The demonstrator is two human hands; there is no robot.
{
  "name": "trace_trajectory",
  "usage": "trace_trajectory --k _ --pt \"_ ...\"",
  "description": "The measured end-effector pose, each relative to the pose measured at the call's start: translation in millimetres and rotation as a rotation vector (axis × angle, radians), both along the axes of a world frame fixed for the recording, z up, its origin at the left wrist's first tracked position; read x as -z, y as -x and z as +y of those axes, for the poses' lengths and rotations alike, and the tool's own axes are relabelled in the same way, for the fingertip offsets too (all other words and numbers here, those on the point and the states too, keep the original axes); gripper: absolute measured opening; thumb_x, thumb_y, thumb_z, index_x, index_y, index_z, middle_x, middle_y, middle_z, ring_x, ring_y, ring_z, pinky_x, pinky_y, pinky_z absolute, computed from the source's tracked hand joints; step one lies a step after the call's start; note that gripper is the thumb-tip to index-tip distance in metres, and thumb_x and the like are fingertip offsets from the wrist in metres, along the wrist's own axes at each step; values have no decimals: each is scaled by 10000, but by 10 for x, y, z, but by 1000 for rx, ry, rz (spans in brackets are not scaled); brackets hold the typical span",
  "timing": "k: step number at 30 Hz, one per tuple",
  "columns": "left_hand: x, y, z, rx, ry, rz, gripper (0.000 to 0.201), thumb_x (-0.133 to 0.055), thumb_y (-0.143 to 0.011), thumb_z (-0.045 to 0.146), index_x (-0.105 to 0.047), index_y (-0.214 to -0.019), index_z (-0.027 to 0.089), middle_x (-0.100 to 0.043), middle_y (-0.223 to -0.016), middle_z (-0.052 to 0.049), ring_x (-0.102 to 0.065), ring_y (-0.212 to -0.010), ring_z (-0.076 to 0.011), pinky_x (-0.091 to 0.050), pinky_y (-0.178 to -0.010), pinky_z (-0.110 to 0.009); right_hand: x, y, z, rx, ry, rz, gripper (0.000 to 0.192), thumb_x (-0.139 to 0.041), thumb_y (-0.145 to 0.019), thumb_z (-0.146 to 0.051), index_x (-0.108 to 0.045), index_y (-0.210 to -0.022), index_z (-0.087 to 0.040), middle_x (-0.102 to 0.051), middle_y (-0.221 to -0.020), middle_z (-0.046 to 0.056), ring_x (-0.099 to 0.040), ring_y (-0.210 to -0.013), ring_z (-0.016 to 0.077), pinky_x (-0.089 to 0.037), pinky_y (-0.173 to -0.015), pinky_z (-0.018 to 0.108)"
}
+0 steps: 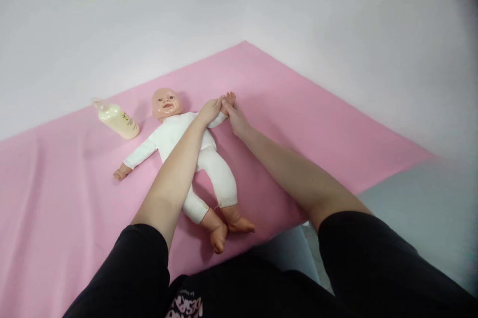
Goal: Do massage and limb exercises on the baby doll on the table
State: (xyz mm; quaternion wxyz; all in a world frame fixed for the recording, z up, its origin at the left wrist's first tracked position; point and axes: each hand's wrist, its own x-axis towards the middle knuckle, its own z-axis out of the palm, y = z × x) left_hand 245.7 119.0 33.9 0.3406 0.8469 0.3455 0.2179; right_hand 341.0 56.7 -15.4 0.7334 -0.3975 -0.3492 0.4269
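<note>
A baby doll (pixel 175 133) with a white cloth body and hard plastic head, hands and feet lies on its back on a pink cloth (pixel 291 103). My left hand (pixel 211 110) is closed around the doll's arm on the right side of the view, near the wrist. Just beside it, my right hand (pixel 235 116) grips the same arm at the doll's hand, with the thumb on top. The doll's small fingers show beyond my thumbs. My left forearm passes over the doll's body and hides part of it.
A pump bottle (pixel 118 119) of pale yellow liquid stands left of the doll's head, looking tilted in the view. White walls (pixel 149 19) meet in a corner behind the cloth. The cloth's front edge is close to my body, with loose folds at the left.
</note>
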Motion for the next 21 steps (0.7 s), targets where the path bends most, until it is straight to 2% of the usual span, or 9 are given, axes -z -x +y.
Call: trace_trajectory --k 5,10,15,18,21 --pt "15 2 -6 6 47 -24 749 -305 -1009 676 -752 -903 84 -755 -924 -158 -675 -966 -269 -479 -955 -360 13 -23 13 33 23 41 485 -677 -870 -537 -605 -1278 -286 -603 -1470 43 -485 -1463 181 -378 -1249 396" --pt "9 7 -32 29 90 -38 745 -286 -992 707 -695 -756 131 -704 -761 -96 -646 -840 -230 -487 -860 -331 45 -47 50 52 33 78 440 -677 -866 -531 -599 -1211 -269 -639 -1404 36 -495 -1452 191 -404 -1240 379" --pt "-13 13 -71 135 82 -23 538 -478 -948 610 -695 -838 130 -681 -793 -54 -624 -817 -204 -461 -840 -324 50 -68 98 44 78 114 278 -619 -902 -454 -589 -1086 -248 -695 -1210 31 -556 -1379 189 -426 -1229 402" --pt "-18 18 -77 165 58 -2 407 -606 -885 535 -659 -800 140 -575 -691 -1 -551 -698 -164 -428 -750 -309 52 -88 114 46 90 146 272 -669 -824 -473 -593 -981 -264 -703 -1153 31 -563 -1373 217 -483 -1191 413" --pt "-14 21 -72 164 23 15 369 -664 -844 508 -599 -719 167 -449 -625 37 -465 -624 -139 -384 -683 -299 64 -104 116 37 88 189 307 -692 -781 -514 -598 -938 -267 -704 -1166 43 -585 -1344 229 -507 -1163 420"
